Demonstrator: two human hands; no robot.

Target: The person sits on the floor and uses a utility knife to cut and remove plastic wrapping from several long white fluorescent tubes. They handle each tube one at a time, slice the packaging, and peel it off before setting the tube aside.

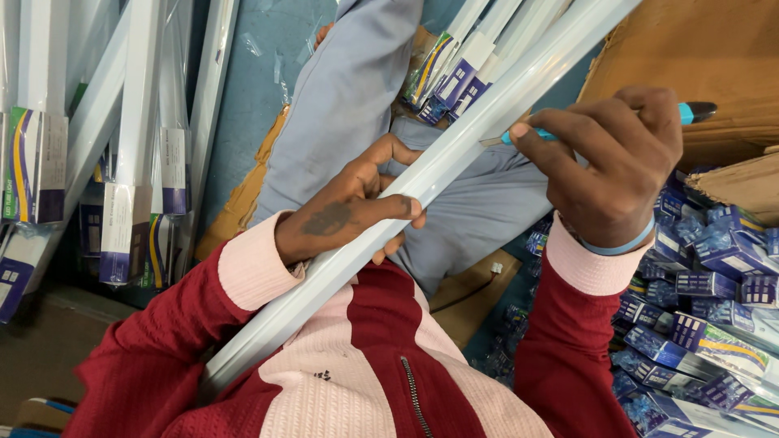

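While left hand (357, 203) fingers wrap it | tube light (454, 154): long, white, diagonal | right hand (608, 154) grips screwdriver (690, 112)

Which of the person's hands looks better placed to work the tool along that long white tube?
Probably the right hand: it already grips the blue-handled tool, its tip against the white tube light. The left hand is wrapped around the tube, steadying it.

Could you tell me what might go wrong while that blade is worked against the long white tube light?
The right hand presses a blue-handled cutter onto the tube light close to the left hand; a slip could nick those fingers. The tube light lies across the lap with its far end near the cardboard box, so a knock might crack it.
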